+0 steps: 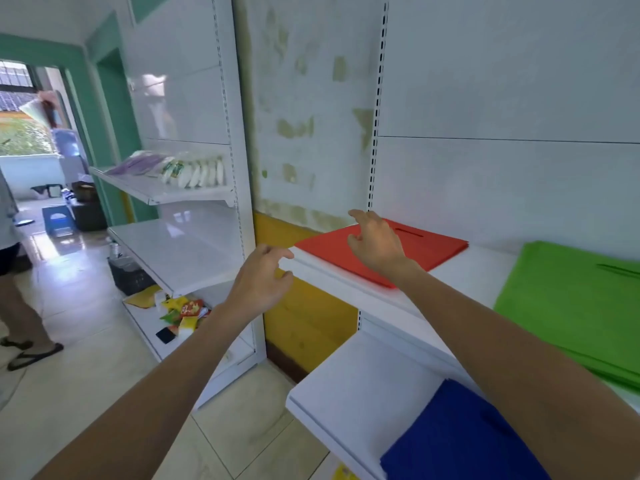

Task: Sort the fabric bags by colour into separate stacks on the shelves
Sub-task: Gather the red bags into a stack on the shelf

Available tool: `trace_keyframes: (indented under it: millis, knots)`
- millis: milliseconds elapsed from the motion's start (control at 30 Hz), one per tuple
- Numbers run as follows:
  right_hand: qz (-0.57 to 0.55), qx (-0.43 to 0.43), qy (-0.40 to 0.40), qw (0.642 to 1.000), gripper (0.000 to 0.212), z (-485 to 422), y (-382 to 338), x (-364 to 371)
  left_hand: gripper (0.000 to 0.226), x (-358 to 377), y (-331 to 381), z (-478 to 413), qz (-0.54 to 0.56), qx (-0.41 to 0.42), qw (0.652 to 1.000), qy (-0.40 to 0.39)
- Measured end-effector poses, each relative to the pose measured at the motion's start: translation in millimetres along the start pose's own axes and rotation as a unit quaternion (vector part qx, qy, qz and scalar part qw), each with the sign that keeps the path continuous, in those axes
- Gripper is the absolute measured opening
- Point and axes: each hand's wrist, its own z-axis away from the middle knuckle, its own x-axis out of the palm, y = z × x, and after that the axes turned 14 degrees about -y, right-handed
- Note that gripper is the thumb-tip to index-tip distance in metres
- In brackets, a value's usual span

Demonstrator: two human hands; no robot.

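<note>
A flat stack of red fabric bags [433,245] lies at the left end of the upper white shelf [460,275]. A stack of green bags [571,306] lies further right on the same shelf. Blue bags [457,441] lie on the lower shelf [353,386], partly hidden by my right forearm. My right hand [375,242] hovers over the red stack, fingers spread, holding nothing. My left hand [261,282] hangs just off the shelf's left corner, fingers apart and empty.
A second white shelving unit [180,244] stands to the left with packaged goods [187,171] on top and snack packets [183,311] at the bottom. A dark crate [128,275] sits on the tiled floor. Another person's legs [20,306] stand at far left.
</note>
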Motion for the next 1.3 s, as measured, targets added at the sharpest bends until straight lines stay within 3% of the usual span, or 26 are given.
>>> trace_keyframes:
  millis: [167, 400, 567, 733, 900, 1033, 1300]
  knots:
    - [0.012, 0.044, -0.001, 0.999, 0.051, -23.4, 37.8, -2.8, 0.029, 14.4, -0.9, -64.0, 0.046, 0.026, 0.998, -0.017]
    - [0.025, 0.208, 0.054, 0.976, 0.048, -26.2, 102.3, -23.8, 0.027, 43.0, -7.2, -162.1, 0.061, 0.092, 0.992, -0.057]
    - [0.042, 0.317, 0.112, 0.941, 0.043, -13.3, 124.3, -39.5, 0.03, 58.0, -12.9, -231.9, 0.02, 0.14, 0.979, -0.146]
    - [0.022, 0.454, 0.143, 0.879, 0.035, -8.9, 120.4, -28.3, 0.047, 70.9, -21.6, -263.7, -0.021, 0.086, 0.965, -0.246]
    - [0.018, 0.561, 0.103, 0.822, 0.037, -27.3, 93.6, 15.3, 0.04, 83.8, -23.0, -262.0, 0.062, 0.101, 0.982, -0.146]
    - [0.009, 0.588, 0.132, 0.798, 0.028, -31.1, 90.4, 21.2, 0.03, 82.2, -30.6, -268.2, 0.162, 0.061, 0.974, -0.143]
    - [-0.086, 0.562, 0.243, 0.786, 0.021, -22.7, 95.6, 19.4, 0.021, 75.3, -21.5, -248.5, 0.069, 0.15, 0.985, -0.056]
